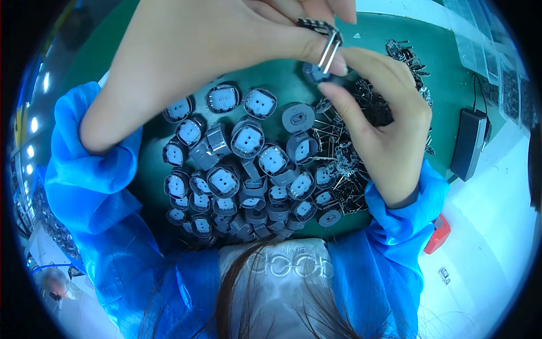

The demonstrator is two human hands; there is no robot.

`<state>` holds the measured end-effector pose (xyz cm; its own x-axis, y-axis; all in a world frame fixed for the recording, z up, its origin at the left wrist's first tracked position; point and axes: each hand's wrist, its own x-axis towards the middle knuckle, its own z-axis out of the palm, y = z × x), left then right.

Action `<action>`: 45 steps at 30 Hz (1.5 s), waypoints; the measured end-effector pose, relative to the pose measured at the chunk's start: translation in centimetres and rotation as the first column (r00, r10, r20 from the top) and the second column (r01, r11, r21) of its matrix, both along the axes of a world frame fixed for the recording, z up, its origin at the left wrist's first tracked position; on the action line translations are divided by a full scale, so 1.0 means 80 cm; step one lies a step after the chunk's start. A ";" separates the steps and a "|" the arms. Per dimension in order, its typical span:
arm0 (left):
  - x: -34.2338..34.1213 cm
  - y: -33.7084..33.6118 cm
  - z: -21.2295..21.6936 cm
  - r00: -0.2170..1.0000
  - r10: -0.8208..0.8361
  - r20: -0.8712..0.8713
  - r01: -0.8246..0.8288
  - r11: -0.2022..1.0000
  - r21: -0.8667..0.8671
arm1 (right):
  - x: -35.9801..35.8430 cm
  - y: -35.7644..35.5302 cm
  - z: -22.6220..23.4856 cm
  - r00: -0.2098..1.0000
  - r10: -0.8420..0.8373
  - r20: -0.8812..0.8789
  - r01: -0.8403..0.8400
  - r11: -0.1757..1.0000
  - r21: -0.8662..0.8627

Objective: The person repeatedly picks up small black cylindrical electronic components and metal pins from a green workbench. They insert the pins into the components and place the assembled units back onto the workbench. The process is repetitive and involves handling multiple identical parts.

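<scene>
Right side of the desk (446, 113): curving past a black box (468, 144), bordering a white surface (477, 243).
Green strip: running between the black box and a heap of pronged metal parts (347, 161).
Green top: carrying many grey housings (247, 138), crowding toward the body.
Room beyond: showing clear plastic bins (483, 37) at upper right, a red object (437, 234) at lower right.
Left hand (254, 39): gripping one pronged piece (327, 50) over the far part of the desk.
Right hand (395, 110): pinching a round housing (314, 72) just below the prongs.
Pronged piece: showing a dark upper end, pointing two straight silver prongs downward.
Round housing: looking grey-blue, blurring slightly.
</scene>
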<state>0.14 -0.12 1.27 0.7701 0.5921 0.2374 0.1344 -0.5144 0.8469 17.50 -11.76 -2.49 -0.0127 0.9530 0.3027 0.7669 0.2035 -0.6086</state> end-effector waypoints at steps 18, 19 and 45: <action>-0.052 0.001 0.022 0.890 -0.277 -0.362 0.303 0.953 0.016 | -0.016 -0.028 0.028 0.964 0.225 0.141 -0.263 0.879 0.397; -0.046 0.005 0.032 0.855 -0.311 -0.415 0.356 0.934 0.033 | -0.013 -0.028 0.032 0.961 0.230 0.156 -0.275 0.872 0.406; -0.027 -0.016 -0.023 0.956 -0.229 0.183 0.198 0.965 0.174 | 0.008 -0.008 0.017 0.951 0.265 -0.160 -0.203 0.924 0.325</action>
<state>-2.04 -1.36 -0.58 0.8018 0.3642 0.4738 -0.1566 -0.6372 0.7547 18.15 -12.39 -1.11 -0.1343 0.7932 0.5939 0.5458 0.5595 -0.6238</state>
